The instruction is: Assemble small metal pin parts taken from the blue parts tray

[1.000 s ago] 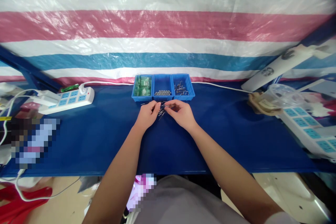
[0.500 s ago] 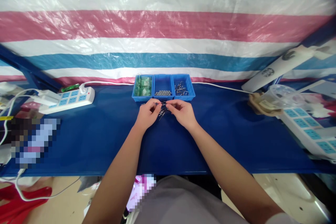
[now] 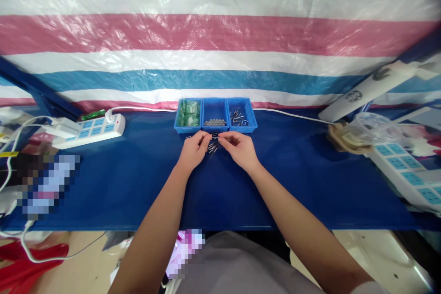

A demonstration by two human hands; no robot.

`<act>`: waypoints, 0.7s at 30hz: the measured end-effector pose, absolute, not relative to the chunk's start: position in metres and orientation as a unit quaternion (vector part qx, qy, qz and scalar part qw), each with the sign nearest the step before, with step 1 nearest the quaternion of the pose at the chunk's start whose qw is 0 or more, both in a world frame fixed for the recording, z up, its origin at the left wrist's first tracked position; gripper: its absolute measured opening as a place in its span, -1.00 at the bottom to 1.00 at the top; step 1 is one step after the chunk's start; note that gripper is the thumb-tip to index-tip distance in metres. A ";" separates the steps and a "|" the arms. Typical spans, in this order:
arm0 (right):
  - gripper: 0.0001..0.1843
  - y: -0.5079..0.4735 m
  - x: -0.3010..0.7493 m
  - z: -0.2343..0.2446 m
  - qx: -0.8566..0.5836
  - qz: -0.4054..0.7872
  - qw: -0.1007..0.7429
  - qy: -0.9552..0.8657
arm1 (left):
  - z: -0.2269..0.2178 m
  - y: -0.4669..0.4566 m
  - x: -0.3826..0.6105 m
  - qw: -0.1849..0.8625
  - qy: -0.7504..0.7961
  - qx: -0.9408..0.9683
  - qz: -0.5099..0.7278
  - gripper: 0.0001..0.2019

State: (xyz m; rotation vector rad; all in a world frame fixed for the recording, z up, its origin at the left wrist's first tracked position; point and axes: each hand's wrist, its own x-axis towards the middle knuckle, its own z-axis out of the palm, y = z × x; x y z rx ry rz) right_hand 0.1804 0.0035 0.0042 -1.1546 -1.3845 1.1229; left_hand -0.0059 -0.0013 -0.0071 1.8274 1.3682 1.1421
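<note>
My left hand [image 3: 193, 150] and my right hand [image 3: 239, 148] meet over the blue table [image 3: 138, 179], both with fingertips pinched. Between them lies a small heap of thin metal pins [image 3: 212, 146]. Each hand seems to pinch a tiny pin or part, too small to name. Just behind the hands stands a blue three-part tray [image 3: 215, 115]: green-and-clear parts [image 3: 189, 114] in the left part, small metal pieces [image 3: 214, 122] in the middle, dark pins [image 3: 238, 116] in the right.
A white power strip [image 3: 90, 128] with cables lies at the back left. At the right are another power strip [image 3: 406, 170], a clear plastic cup [image 3: 374, 125] and a white fan-like device [image 3: 368, 87]. A striped tarp [image 3: 220, 32] closes the back.
The hands stay at the pin heap with only small finger shifts; the fingertips have drawn slightly closer together. The view has shifted a little.
</note>
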 end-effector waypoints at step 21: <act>-0.68 0.005 0.182 0.004 -0.493 0.437 0.482 -0.577 | -0.007 -0.002 -0.004 0.271 0.488 0.695 0.454 -0.78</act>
